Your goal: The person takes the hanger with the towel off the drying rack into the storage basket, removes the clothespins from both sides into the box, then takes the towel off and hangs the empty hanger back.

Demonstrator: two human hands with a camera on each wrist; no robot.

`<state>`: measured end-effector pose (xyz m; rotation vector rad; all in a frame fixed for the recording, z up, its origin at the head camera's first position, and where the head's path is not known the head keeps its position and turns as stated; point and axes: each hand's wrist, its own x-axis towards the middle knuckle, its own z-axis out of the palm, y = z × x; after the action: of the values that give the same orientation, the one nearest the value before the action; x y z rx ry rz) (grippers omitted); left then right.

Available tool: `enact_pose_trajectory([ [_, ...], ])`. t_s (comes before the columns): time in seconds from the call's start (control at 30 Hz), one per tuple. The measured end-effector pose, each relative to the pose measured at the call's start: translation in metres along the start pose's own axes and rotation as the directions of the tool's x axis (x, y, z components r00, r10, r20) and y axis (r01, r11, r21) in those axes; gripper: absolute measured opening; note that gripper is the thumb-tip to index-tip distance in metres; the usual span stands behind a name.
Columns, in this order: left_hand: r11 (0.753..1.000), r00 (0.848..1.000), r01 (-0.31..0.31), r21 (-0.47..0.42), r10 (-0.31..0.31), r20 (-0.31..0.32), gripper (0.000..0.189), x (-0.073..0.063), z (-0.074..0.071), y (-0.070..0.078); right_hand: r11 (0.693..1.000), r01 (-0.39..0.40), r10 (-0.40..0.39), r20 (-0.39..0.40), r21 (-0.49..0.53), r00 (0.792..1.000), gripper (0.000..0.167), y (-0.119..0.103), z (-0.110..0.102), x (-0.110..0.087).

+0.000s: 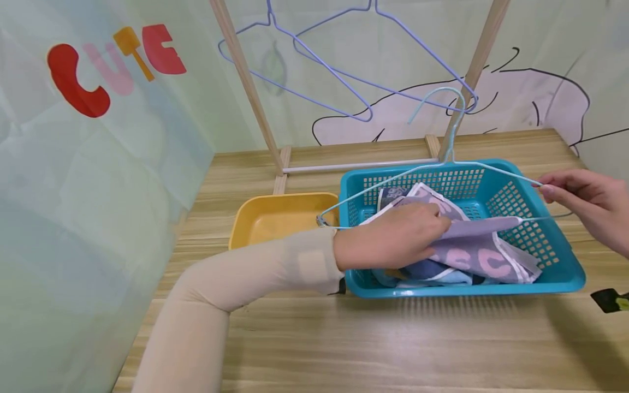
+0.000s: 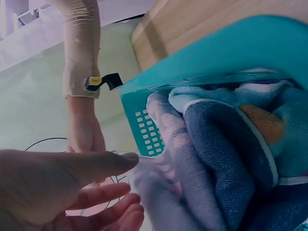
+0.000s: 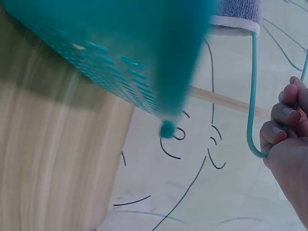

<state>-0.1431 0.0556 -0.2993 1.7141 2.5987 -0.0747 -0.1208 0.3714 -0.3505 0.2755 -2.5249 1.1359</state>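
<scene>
A light-blue wire hanger (image 1: 452, 143) is held over the teal basket (image 1: 565, 267), its hook upward. My right hand (image 1: 592, 202) grips the hanger's right corner, with fingers curled round the wire in the right wrist view (image 3: 288, 115). A lavender towel (image 1: 472, 256) with pink shapes and white edging lies over the hanger's lower bar and hangs into the basket. My left hand (image 1: 403, 232) is at the towel's left part. In the left wrist view, its thumb (image 2: 110, 162) and bent fingers stand apart beside the cloth. Darker blue towels (image 2: 226, 144) lie bunched in the basket.
A yellow tray (image 1: 282, 204) stands left of the basket on the wooden table (image 1: 295, 338). Behind is a wooden rack (image 1: 250, 87) with a white lower rod (image 1: 363, 165). Two purple hangers (image 1: 314, 101) hang there. A printed cloth backdrop (image 1: 73, 207) encloses the left and back.
</scene>
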Motion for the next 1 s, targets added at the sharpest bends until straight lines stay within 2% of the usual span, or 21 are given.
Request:
enact_pose_trajectory([
  [0.17, 0.993, 0.995, 0.046, 0.111, -0.036, -0.090, 0.023, 0.005, 0.005, 0.001, 0.998, 0.026, -0.025, -0.018, 0.052, 1.000, 0.037, -0.003, -0.004, 0.002],
  [0.27, 0.979, 0.989, 0.072, 0.188, -0.046, -0.140, 0.023, 0.009, 0.009, 0.000, 0.996, 0.037, -0.036, -0.018, 0.079, 0.999, 0.044, -0.004, -0.005, 0.002],
  [0.4, 0.971, 0.987, 0.090, 0.221, -0.058, -0.147, 0.025, 0.013, 0.010, 0.000, 0.997, 0.039, -0.038, -0.019, 0.071, 0.999, 0.046, -0.006, -0.006, 0.002],
  [0.7, 0.982, 0.990, 0.118, 0.145, -0.104, -0.100, 0.023, 0.017, 0.004, -0.002, 0.998, 0.045, -0.044, -0.023, 0.040, 0.999, 0.044, -0.008, -0.007, 0.003],
  [0.8, 0.985, 0.989, 0.111, 0.132, -0.096, -0.116, 0.022, 0.018, 0.002, -0.003, 0.998, 0.050, -0.049, -0.025, 0.047, 0.998, 0.043, -0.006, -0.007, 0.003],
  [1.0, 0.991, 0.977, 0.096, 0.091, -0.077, -0.199, 0.020, 0.017, -0.005, -0.004, 0.996, 0.046, -0.043, -0.037, 0.077, 0.998, 0.044, -0.002, -0.009, 0.004],
])
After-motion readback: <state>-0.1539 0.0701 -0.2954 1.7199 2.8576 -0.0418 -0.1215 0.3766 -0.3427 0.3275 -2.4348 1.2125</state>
